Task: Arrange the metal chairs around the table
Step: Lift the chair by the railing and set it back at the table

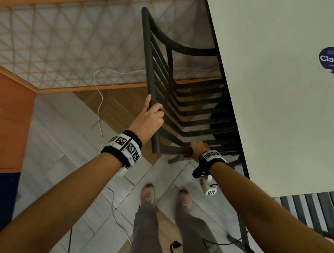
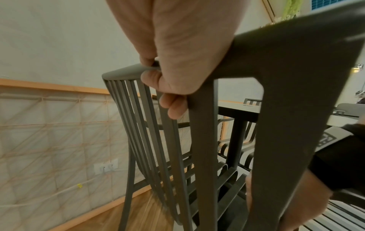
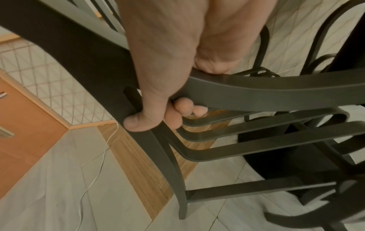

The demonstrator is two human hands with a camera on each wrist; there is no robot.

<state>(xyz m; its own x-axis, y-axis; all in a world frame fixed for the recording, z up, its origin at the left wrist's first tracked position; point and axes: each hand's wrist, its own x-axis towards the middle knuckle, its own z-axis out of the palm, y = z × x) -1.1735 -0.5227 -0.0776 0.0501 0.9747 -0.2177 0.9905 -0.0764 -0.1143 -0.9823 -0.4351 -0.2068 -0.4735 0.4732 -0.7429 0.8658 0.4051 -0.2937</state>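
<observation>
A dark metal slatted chair stands in front of me, its seat reaching under the edge of the white table. My left hand grips the top rail of the chair's back, fingers curled over it; the left wrist view shows the left hand wrapped round the chair rail. My right hand holds the rail at the near corner. In the right wrist view the right hand curls round the chair frame where the armrest meets the back.
A second slatted chair sits at the table's near right side. The lattice-panelled wall and an orange cabinet close off the left. A white cable and a black cable lie on the floor. The table's dark pedestal stands beyond the seat.
</observation>
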